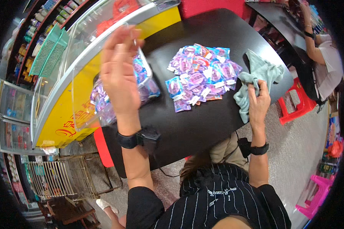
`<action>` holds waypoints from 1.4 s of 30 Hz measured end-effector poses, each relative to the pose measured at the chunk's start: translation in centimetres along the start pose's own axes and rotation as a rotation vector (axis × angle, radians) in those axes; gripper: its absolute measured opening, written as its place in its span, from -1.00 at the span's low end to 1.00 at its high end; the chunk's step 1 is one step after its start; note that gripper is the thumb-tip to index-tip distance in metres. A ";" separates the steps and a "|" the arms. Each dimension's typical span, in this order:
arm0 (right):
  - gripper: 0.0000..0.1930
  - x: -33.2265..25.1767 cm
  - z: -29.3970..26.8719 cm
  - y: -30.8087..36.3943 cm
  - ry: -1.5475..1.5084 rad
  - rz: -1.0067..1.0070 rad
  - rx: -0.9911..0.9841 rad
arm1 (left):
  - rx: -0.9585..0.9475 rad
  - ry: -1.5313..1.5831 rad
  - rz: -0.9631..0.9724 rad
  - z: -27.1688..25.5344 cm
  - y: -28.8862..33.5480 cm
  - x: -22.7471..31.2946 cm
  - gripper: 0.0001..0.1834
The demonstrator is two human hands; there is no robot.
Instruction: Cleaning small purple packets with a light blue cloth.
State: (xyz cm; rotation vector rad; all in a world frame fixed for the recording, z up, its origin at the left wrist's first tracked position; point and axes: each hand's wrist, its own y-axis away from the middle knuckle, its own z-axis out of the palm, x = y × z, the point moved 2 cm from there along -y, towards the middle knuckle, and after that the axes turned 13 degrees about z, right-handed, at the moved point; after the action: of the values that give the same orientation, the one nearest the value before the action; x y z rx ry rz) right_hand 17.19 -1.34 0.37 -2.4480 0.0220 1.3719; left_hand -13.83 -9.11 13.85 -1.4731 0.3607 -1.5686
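Observation:
My left hand is raised over the left part of the black table, its fingers slightly blurred and curled at the rim of a clear plastic box. Through and around the box show purple and blue small packets, partly hidden by my hand and wrist. At the right of the table my right hand grips a grey-green cloth, which lies crumpled on the tabletop. Between my hands sits a loose heap of small sealed packets, mostly purple and blue with some red-orange ones.
The black table stands against a yellow-fronted glass display case. Green baskets sit beside stocked shelves. A red stool is at the right, near another person at a second table. A metal rack stands lower left.

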 end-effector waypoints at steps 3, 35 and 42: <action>-0.82 -0.1 -0.3 -0.2 -0.025 -0.012 0.009 | -0.387 -0.094 -0.236 5.3 2.7 -1.3 -0.59; -0.73 1.8 -0.5 -0.4 -0.278 -0.007 0.001 | -0.404 -0.025 -0.672 7.1 8.3 -9.9 -0.74; -0.77 -0.1 0.6 0.8 -0.280 -0.388 -0.079 | -0.163 0.503 -0.824 12.0 12.6 -13.6 -0.70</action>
State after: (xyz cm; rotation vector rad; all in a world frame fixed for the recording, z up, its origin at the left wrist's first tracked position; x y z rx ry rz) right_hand 16.53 -1.95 -0.05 -2.1446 -0.5521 1.5346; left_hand 0.22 -1.05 -1.16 -1.4074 0.1614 -2.6397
